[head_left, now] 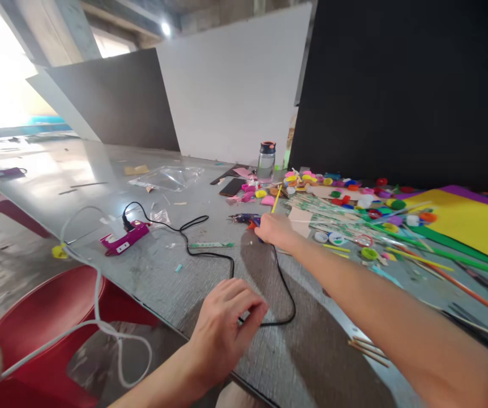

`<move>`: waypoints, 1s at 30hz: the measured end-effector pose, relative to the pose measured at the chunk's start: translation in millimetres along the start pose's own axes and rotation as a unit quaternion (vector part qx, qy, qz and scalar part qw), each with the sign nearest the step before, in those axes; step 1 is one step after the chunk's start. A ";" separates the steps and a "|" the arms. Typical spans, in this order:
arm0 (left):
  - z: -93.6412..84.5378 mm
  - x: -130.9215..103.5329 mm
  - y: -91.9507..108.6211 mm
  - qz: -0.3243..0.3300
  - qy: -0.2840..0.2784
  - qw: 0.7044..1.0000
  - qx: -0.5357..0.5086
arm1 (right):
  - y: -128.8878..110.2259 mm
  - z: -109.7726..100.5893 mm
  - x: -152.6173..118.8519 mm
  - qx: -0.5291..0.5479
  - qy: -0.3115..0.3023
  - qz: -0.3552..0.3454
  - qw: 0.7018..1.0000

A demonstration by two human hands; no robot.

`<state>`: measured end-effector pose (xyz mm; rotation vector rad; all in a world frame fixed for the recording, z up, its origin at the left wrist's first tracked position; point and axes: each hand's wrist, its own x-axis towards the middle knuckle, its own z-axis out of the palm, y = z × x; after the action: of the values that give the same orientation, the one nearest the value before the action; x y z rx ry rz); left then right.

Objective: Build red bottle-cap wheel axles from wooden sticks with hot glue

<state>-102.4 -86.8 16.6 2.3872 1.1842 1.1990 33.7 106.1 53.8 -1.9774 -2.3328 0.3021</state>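
My right hand (274, 229) is closed around a blue and orange glue gun (246, 218) on the grey table (210, 195); its nozzle points left. A black cord (289, 286) loops from below that hand across the table to a purple power strip (125, 238). Nearer the front edge, my left hand (231, 317) hovers over the cord with its fingers curled and the thumb apart from the fingertips. Nothing shows between them. A thin green and white packet (211, 245) lies between the glue gun and the power strip.
Colourful bottle caps (350, 199), striped straws (333, 212) and yellow sheets (460, 221) spread over the right side. A water bottle (266, 163) stands at the back, beside a clear plastic bag (171, 177). Tall white and black boards border the table. A red chair (52, 311) is at lower left.
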 end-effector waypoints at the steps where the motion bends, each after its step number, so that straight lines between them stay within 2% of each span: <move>1: 0.0 -0.4 -1.7 -0.013 0.005 1.000 -0.017 | 0.3 0.2 1.2 0.027 0.000 0.007 1.000; 4: -0.2 4.3 -5.0 -0.051 0.016 0.997 -0.063 | 7.8 -7.6 -3.3 0.133 0.006 0.019 0.991; 7: -2.2 17.7 -4.8 -0.088 0.022 0.991 -0.097 | 22.4 -23.9 -22.8 0.267 0.014 0.014 0.964; 12: -2.3 42.0 1.2 -0.154 0.008 0.971 -0.184 | 49.0 -43.6 -88.1 0.461 0.064 -0.017 0.885; 16: 6.1 51.3 6.8 -0.172 0.029 0.954 -0.244 | 68.9 -39.2 -145.6 0.529 0.117 -0.045 0.839; 19: 15.1 55.4 13.5 -0.190 -0.028 0.947 -0.258 | 84.0 -29.9 -176.3 0.536 0.178 -0.038 0.824; 23: 27.2 60.5 27.3 -0.195 -0.127 0.936 -0.266 | 101.8 -18.7 -199.5 0.537 0.243 -0.024 0.807; 27: 38.6 66.7 39.6 -0.171 -0.173 0.937 -0.251 | 113.7 -14.0 -215.4 0.560 0.276 -0.018 0.781; 30: 45.5 72.5 42.6 -0.151 -0.189 0.941 -0.238 | 122.2 -13.9 -227.4 0.585 0.268 -0.013 0.765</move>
<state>-19.4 -53.8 50.5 1.8780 0.9549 0.7719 193.4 -97.1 60.7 -1.1298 -1.2062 0.8016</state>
